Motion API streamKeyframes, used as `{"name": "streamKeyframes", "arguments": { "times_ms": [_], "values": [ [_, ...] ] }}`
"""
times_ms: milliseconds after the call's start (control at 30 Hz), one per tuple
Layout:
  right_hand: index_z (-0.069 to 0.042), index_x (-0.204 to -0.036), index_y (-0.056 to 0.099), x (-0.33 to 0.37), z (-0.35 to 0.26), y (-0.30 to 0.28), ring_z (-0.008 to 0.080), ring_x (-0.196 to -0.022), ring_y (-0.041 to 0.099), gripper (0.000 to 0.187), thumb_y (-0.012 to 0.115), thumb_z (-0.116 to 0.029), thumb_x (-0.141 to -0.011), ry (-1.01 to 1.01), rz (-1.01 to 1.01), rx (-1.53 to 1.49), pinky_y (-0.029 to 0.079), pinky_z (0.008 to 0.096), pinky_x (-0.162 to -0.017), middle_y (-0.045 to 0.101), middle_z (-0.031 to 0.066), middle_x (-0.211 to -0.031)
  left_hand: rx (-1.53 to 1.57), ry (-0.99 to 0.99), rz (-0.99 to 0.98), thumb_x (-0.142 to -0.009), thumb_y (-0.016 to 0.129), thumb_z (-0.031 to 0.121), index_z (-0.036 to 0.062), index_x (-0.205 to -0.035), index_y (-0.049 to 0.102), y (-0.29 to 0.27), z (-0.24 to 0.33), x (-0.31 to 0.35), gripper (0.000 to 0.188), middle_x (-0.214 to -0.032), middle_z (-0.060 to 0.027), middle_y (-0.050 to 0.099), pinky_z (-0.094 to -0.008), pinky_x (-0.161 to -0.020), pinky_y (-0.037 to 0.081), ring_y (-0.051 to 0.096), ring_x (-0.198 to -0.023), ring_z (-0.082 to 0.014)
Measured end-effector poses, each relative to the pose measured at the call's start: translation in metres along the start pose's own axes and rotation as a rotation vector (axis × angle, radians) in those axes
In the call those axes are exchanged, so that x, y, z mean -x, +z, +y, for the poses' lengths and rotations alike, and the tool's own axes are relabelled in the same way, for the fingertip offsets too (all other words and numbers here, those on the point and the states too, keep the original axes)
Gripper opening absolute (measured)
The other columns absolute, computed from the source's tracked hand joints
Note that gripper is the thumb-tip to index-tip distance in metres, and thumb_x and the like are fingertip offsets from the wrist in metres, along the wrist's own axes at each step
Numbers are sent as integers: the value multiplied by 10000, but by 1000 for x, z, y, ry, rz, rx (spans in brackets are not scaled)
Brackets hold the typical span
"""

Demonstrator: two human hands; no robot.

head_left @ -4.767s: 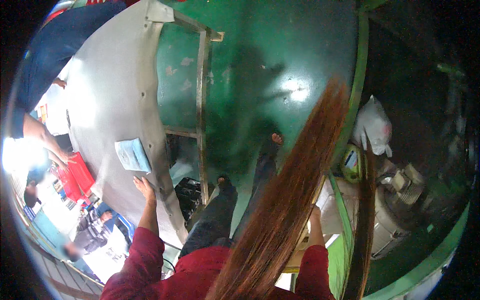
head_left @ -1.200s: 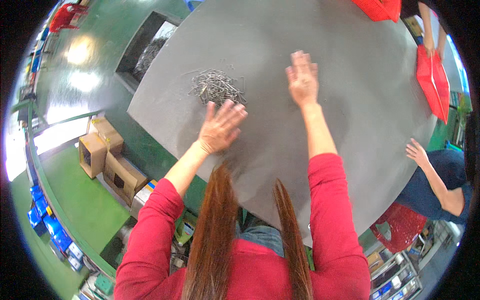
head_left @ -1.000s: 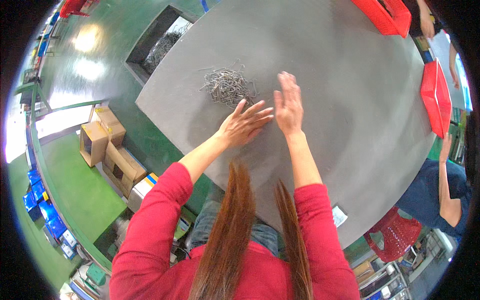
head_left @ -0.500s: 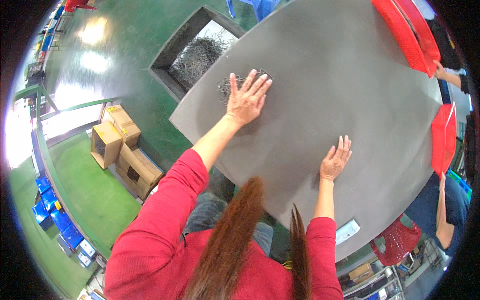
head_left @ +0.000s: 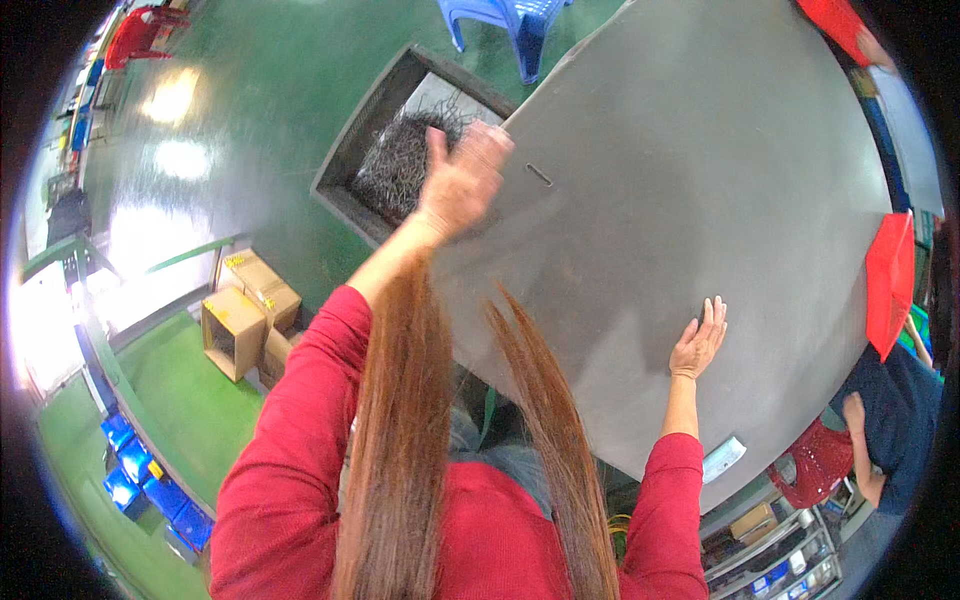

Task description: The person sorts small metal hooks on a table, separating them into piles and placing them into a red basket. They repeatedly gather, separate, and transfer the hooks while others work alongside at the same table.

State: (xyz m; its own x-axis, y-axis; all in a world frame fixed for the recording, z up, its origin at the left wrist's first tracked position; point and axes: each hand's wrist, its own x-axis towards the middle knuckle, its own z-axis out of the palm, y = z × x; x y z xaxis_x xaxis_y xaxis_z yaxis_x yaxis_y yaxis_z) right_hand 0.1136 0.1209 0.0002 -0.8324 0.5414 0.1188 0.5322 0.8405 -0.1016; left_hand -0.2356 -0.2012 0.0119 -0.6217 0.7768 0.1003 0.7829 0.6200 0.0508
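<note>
My left hand (head_left: pixel 464 180) is at the table's left edge, fingers stretched out and slightly blurred, holding nothing. Beyond that edge and lower down sits a dark grey tray (head_left: pixel 338 185) with a tangled heap of thin dark wire-like pieces (head_left: pixel 395 155); my hand covers part of it. A single small dark piece, shaped like a staple (head_left: pixel 539 175), lies on the grey table (head_left: pixel 640 200) to the right of that hand. My right hand (head_left: pixel 699 340) rests palm down on the tabletop, open, with nothing in it.
Red bins (head_left: pixel 889 285) stand along the table's right side, where other people's arms show. A white object (head_left: pixel 723 459) lies near the front edge. A blue stool (head_left: pixel 515 22) is beyond the tray, cardboard boxes (head_left: pixel 237 325) are at left, and a red chair (head_left: pixel 812 465) is at lower right.
My left hand has swept left to the table's edge. The small clump of wire pieces beside it has gone from the tabletop, except one piece. My right hand stays flat on the table.
</note>
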Motion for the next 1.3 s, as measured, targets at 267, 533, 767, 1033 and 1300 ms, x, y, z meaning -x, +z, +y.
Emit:
{"name": "streamKeyframes", "arguments": {
  "times_ms": [267, 533, 767, 1033, 1300],
  "values": [
    [-145, -1346, 399, 4, 8, 0, 242, -1363, 292, 428, 422, -172, -920, 33, 5, 0, 206, 432, -1120, 369, 40, -1440, 75, -28, -152, -913, 486, 302, 153, -1425, 314, -3, 15, 7, 560, -1492, -17, 282, -546, -1114, 80, 202, -1400, -198],
    [-168, -1382, 334, 5, 16, 4, 254, -1372, 264, 470, 453, -205, -929, 45, -69, -25, 252, 468, -1094, 289, 55, -1480, 155, -621, 275, -967, 386, 285, 146, -1439, 269, -85, -46, 180, 506, -1469, -67, 318, -536, -1110, 128, 215, -1394, -236],
    [-123, -1413, 277, 53, -38, -42, 339, -1326, 320, 602, 542, -150, -874, -181, -435, -380, 329, 410, -1064, 345, 131, -1438, 416, -1181, 61, -934, 455, 237, 89, -1424, 260, -60, 100, 482, 547, -1407, -209, 362, -435, -1056, 327, 371, -1291, -348],
    [-137, -1391, 290, 193, -173, -66, 405, -1321, 292, 652, 590, -101, -813, -517, -682, -250, 354, 446, -1044, 301, 190, -1436, 881, -1782, -892, -873, 488, 406, 90, -1212, 574, -96, 156, 733, 471, -1226, -140, 583, -410, -949, 420, 564, -1108, -296],
    [-103, -1424, 215, 134, -336, -20, 462, -1294, 292, 785, 655, -164, -777, -367, -545, -203, 363, 496, -1013, 217, 316, -1420, 757, -1542, -190, -905, 491, 290, 64, -1174, 579, -89, 14, 725, 362, -1159, -158, 611, -392, -923, 446, 566, -1101, -305]
  ]
}}
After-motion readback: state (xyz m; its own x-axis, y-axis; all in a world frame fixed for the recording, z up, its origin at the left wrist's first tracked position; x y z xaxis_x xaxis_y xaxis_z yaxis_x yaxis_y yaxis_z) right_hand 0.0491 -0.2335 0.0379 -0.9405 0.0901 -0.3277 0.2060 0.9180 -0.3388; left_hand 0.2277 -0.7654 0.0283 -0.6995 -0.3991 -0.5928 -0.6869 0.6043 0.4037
